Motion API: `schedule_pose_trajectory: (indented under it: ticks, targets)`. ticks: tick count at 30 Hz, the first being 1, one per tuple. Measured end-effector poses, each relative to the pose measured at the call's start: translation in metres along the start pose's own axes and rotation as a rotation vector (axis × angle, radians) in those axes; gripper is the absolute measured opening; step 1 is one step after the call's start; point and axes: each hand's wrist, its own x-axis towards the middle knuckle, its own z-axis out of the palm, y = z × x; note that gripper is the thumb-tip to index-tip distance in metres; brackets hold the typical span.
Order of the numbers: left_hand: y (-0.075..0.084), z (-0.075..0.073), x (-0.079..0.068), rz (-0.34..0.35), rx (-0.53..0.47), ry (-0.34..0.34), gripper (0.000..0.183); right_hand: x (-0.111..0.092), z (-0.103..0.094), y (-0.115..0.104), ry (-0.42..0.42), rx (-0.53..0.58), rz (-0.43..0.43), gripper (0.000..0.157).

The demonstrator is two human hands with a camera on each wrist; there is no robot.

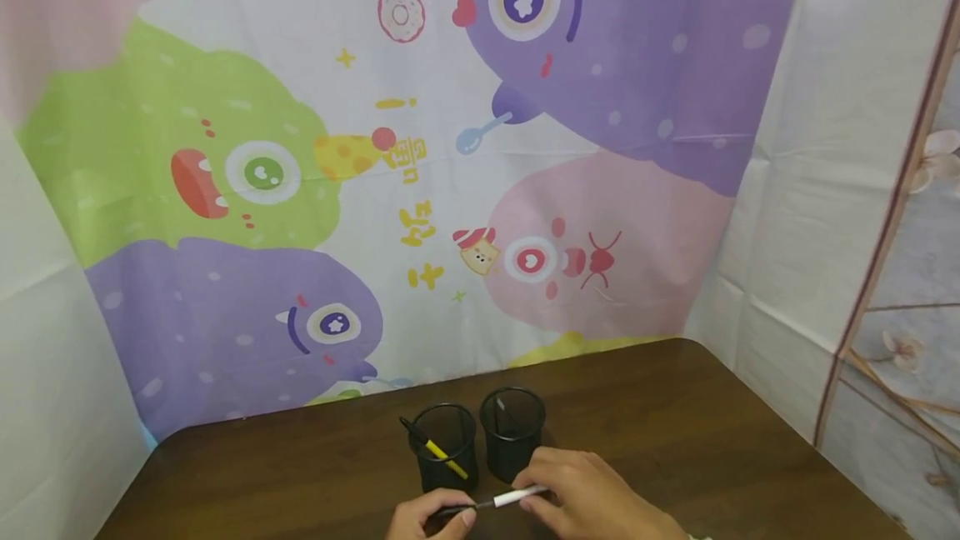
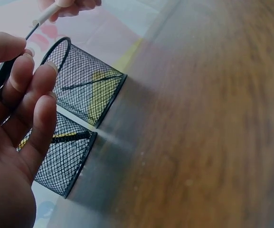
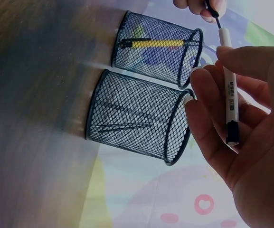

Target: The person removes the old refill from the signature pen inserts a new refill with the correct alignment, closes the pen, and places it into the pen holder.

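"As two bare hands meet over a dark wooden table (image 1: 300, 473), a person's right hand (image 1: 588, 494) holds a white pen (image 3: 231, 102) just in front of a pair of black mesh cups. How do the fingers stand?"

"Right thumb and forefinger pinch the barrel, the other fingers bent below it. On the left hand (image 1: 420, 517), thumb and forefinger pinch a black piece (image 2: 0, 78), with the remaining fingers loosely bent, side by side."

"Do pen and piece touch?"

"A slim dark length (image 2: 32, 32) bridges them, running from the white end toward the black piece; which of the two it belongs to, I cannot tell."

"Any brand?"

"Small dark lettering (image 3: 231, 92) runs along the barrel near its black end, too fine to read with certainty."

"And the backdrop?"

"Yellow Chinese characters (image 1: 417, 223), turned on their side, run up a cartoon-printed cloth (image 1: 435, 332) and finish in an exclamation mark. A doughnut (image 1: 401, 14) is printed above them, one-eyed monsters on either side."

"What do the cups hold?"

"A yellow-and-black pen (image 1: 444, 454) leans in the left cup (image 1: 438, 475); slim dark items, hard to identify through the mesh, are in the right cup (image 1: 510, 455). Both cups stand upright, close together."
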Motion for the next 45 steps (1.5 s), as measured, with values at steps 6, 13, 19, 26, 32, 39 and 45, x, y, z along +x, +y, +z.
schedule_pose_trajectory:
  ticks: [6, 13, 19, 26, 32, 39, 45]
  targets:
    - [0.000, 0.000, 0.000, 0.005, -0.019, 0.009, 0.009, 0.000, -0.001, -0.002, 0.007, -0.010, -0.013, 0.012]
    - [-0.001, -0.001, 0.000, -0.012, -0.033, -0.008, 0.011, -0.003, -0.002, -0.001, 0.028, -0.041, -0.038, 0.014]
    - [-0.001, 0.000, 0.000, -0.031, -0.047, -0.015, 0.015, -0.005, -0.002, 0.000, 0.015, -0.015, 0.006, 0.014]
    - [0.000, -0.001, -0.001, -0.050, -0.068, -0.017, 0.018, -0.007, -0.004, -0.001, 0.020, -0.043, 0.020, 0.014]
    - [0.002, -0.001, -0.002, -0.069, -0.085, -0.011, 0.019, -0.009, -0.007, -0.002, 0.043, -0.061, 0.012, 0.014]
    - [0.005, -0.001, -0.004, -0.080, -0.116, -0.007, 0.018, -0.010, -0.007, -0.002, 0.092, -0.093, -0.015, 0.017]
    - [0.004, -0.001, -0.005, -0.067, -0.150, -0.008, 0.020, -0.011, -0.007, -0.002, 0.106, -0.107, -0.010, 0.020]
